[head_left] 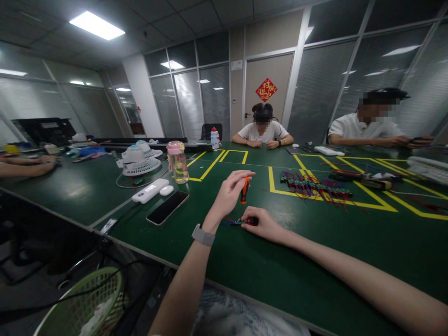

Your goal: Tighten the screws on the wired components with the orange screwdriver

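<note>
A green table [301, 261] marked with yellow tape [271, 179] fills the lower half of the frame under office lights. Near its centre, the left hand's [227, 193] fingers wrap the top of an upright screwdriver [244, 193], and the right hand's [261, 223] fingertips pinch a small board [237, 223] low against the tabletop. Whether the driver's tip sits in a screw is too small to tell. With so little of the board held, a sideways push could make the tip skid, scratching the board or jabbing the right fingers; twisting might also tug its thin wires [228, 219]. The driver's handle is smooth orange and black, its shaft slim and straight. Farther out, a tangled heap of wired boards [315, 186] lies right of centre; a flat, glossy phone [168, 207] and a rounded see-through bottle [180, 168] with a pink lid are left of centre.
</note>
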Demonstrator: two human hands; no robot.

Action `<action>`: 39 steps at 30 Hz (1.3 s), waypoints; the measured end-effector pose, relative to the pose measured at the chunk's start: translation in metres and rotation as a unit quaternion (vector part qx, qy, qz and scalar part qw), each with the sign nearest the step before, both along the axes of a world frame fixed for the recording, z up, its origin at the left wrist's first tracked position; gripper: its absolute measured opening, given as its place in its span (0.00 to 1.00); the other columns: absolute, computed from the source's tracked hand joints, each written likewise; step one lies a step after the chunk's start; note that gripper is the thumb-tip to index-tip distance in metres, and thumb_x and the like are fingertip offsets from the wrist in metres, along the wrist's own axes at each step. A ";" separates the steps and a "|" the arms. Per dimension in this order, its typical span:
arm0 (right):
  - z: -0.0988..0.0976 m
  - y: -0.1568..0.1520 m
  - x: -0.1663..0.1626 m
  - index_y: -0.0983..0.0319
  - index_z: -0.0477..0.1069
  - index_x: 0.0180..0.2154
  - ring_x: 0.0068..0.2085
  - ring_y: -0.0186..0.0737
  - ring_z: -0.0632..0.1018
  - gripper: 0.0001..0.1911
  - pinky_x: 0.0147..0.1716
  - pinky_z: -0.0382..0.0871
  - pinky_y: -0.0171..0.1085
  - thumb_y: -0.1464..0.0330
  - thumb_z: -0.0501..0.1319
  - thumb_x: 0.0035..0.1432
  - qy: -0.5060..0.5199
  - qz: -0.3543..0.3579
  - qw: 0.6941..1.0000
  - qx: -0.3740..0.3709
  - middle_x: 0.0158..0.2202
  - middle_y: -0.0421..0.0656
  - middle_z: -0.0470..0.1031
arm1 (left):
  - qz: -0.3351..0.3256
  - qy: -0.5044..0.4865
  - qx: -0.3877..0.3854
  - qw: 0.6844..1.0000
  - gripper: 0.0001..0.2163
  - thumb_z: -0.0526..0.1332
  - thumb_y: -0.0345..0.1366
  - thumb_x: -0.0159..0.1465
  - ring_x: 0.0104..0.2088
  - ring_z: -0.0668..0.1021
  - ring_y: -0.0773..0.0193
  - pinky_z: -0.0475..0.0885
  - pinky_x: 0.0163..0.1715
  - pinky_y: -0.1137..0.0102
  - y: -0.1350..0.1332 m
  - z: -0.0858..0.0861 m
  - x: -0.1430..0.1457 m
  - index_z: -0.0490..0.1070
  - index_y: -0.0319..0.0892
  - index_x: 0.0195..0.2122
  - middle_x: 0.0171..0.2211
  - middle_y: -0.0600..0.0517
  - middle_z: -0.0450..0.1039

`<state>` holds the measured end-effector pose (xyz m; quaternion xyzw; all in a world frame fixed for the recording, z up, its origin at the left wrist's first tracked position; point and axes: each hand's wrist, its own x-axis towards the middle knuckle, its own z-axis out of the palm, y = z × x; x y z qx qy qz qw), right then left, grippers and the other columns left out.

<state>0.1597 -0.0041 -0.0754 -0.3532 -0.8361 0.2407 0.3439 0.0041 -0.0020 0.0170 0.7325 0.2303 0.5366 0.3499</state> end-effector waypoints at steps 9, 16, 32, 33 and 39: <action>0.000 0.000 -0.001 0.64 0.74 0.32 0.28 0.32 0.70 0.04 0.28 0.65 0.32 0.72 0.62 0.50 0.001 -0.006 1.000 0.000 0.30 0.41 0.70 | 0.181 0.011 0.110 0.977 0.09 0.59 0.39 0.61 0.43 0.72 0.63 0.68 0.46 0.68 -0.012 -0.010 0.003 0.75 0.45 0.40 0.41 0.49 0.67; 0.001 -0.001 -0.001 0.63 0.74 0.32 0.28 0.32 0.70 0.04 0.27 0.66 0.32 0.71 0.62 0.51 0.000 0.000 1.000 0.004 0.31 0.41 0.71 | 0.073 -0.049 0.014 0.996 0.14 0.55 0.39 0.64 0.37 0.75 0.66 0.73 0.36 0.70 -0.006 -0.015 0.000 0.69 0.43 0.49 0.41 0.48 0.69; 0.001 0.000 -0.001 0.64 0.74 0.31 0.29 0.32 0.70 0.04 0.29 0.65 0.33 0.71 0.63 0.50 0.028 -0.012 0.998 -0.055 0.30 0.41 0.70 | 0.140 -0.019 0.052 0.989 0.10 0.59 0.40 0.61 0.40 0.72 0.65 0.70 0.41 0.71 -0.010 -0.012 0.002 0.75 0.44 0.40 0.39 0.49 0.66; 0.001 0.000 -0.002 0.64 0.74 0.31 0.29 0.32 0.70 0.04 0.29 0.65 0.33 0.71 0.63 0.50 0.026 -0.013 0.998 -0.054 0.30 0.41 0.70 | 0.147 -0.012 0.059 0.987 0.11 0.57 0.39 0.63 0.43 0.72 0.64 0.68 0.45 0.70 -0.010 -0.012 0.002 0.75 0.44 0.41 0.41 0.49 0.66; -0.001 0.000 -0.002 0.63 0.74 0.32 0.29 0.32 0.70 0.04 0.29 0.66 0.33 0.71 0.63 0.50 0.025 -0.011 0.999 -0.042 0.31 0.41 0.70 | 0.021 -0.067 -0.013 0.997 0.16 0.50 0.38 0.66 0.43 0.75 0.64 0.72 0.42 0.67 -0.008 -0.013 0.003 0.66 0.45 0.54 0.48 0.46 0.68</action>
